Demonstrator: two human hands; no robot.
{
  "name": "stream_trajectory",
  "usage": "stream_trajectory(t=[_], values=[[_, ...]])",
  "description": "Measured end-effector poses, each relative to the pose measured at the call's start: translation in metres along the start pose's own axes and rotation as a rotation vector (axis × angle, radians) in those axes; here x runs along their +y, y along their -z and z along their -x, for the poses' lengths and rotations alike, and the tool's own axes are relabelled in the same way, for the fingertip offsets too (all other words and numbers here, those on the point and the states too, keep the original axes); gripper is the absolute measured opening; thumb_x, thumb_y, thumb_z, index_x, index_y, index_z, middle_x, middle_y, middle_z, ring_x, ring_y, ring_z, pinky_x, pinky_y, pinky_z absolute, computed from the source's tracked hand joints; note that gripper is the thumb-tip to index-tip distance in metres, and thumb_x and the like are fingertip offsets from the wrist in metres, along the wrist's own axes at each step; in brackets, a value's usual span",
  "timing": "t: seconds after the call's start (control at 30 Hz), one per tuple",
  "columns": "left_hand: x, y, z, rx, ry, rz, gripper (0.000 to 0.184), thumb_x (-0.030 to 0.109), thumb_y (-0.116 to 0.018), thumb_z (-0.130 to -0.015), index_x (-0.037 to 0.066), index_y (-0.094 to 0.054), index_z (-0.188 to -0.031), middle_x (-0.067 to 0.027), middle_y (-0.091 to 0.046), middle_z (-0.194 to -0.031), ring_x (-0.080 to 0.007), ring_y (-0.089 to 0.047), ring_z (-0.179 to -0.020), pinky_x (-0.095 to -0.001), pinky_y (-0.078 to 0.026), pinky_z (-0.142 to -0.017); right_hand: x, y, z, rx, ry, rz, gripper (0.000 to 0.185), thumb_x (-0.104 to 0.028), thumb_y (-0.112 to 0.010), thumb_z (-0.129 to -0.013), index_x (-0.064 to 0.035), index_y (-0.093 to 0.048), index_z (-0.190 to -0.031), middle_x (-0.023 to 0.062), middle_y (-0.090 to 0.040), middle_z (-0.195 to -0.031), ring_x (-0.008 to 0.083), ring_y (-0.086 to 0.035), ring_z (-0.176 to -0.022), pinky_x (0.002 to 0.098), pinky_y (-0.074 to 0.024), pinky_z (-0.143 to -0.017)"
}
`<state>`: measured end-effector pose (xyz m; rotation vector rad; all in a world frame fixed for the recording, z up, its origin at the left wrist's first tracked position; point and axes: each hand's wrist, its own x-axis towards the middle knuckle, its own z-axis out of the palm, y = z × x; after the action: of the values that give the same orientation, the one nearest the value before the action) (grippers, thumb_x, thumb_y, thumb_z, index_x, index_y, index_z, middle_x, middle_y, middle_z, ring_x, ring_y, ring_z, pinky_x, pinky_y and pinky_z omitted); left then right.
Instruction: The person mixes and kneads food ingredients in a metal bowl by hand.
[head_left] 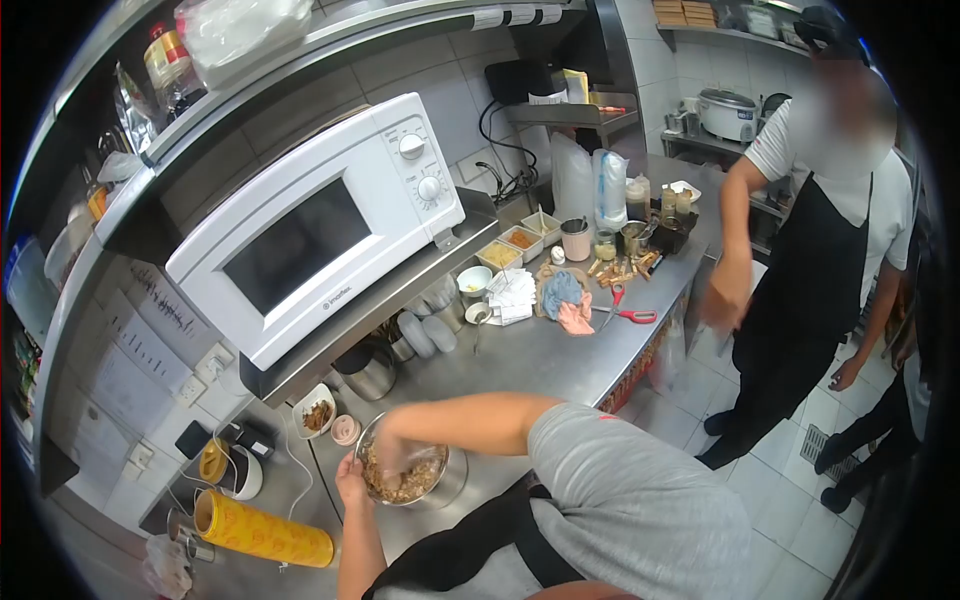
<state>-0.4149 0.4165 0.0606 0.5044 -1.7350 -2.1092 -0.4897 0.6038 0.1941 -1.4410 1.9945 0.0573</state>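
A deep metal bowl (455, 482) stands on the steel counter, holding a crumbly brown food mixture (420, 484). At its left rim is my left hand (350, 482), with the fingers closed on the edge. My right hand (395, 452) reaches down inside the bowl into the mixture. It is smeared by motion and its fingertips are buried, so their pose is hidden. Just behind the bowl sit a small pink tub (345, 430) and a white dish (316, 412) with brown pieces in it.
A white microwave (320, 230) sits on a raised shelf above the counter. Red scissors (630, 312), cloths (568, 302) and condiment tubs (500, 256) lie farther along. A yellow roll (265, 530) is at left. A co-worker in a black apron (815, 270) stands right.
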Motion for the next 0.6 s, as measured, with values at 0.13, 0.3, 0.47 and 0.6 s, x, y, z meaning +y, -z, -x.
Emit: stream_trajectory(t=[0.13,0.3,0.47,0.6], values=[[0.013,-0.009,0.001,-0.028,0.088,0.022,0.025,0.003,-0.045,-0.094,-0.002,-0.054,-0.117,-0.0095,-0.064,-0.098,-0.0194,-0.062,-0.085,-0.0318,-0.051,-0.078,-0.029,0.054,0.105,-0.005,-0.007,-0.249,0.059,-0.05,-0.059,-0.085,-0.0103,-0.056,-0.129,0.0106,-0.057,-0.129,0.0214,-0.054,-0.112,0.0415,-0.0458,-0.091],[0.051,-0.042,0.05,0.297,-0.789,-0.601,0.018,0.015,-0.061,-0.088,0.002,-0.056,-0.099,-0.006,-0.058,-0.08,-0.0164,-0.056,-0.069,-0.0294,-0.048,-0.068,0.029,0.043,0.014,0.196,0.212,-0.223,0.045,-0.04,-0.055,-0.09,-0.0098,-0.059,-0.124,0.0102,-0.06,-0.123,0.0217,-0.057,-0.105,0.0411,-0.0471,-0.087],[0.086,-0.128,0.109,0.018,-0.623,-0.777,0.034,0.02,-0.081,-0.071,0.005,-0.054,-0.083,-0.002,-0.054,-0.066,-0.0116,-0.051,-0.056,-0.026,-0.045,-0.057,0.041,0.024,-0.02,0.359,0.34,0.036,0.03,-0.031,-0.058,-0.084,-0.0068,-0.068,-0.099,0.0087,-0.068,-0.097,0.0217,-0.06,-0.084,0.0398,-0.0479,-0.076],[0.092,-0.144,0.113,0.086,-0.598,-0.76,0.033,0.023,-0.08,-0.074,0.004,-0.053,-0.079,-0.0046,-0.057,-0.065,-0.0112,-0.052,-0.054,-0.0261,-0.045,-0.054,0.063,-0.002,-0.06,0.467,0.535,-0.497,0.025,-0.03,-0.057,-0.083,-0.0077,-0.067,-0.086,0.0062,-0.067,-0.08,0.0204,-0.059,-0.071,0.037,-0.0469,-0.067]])
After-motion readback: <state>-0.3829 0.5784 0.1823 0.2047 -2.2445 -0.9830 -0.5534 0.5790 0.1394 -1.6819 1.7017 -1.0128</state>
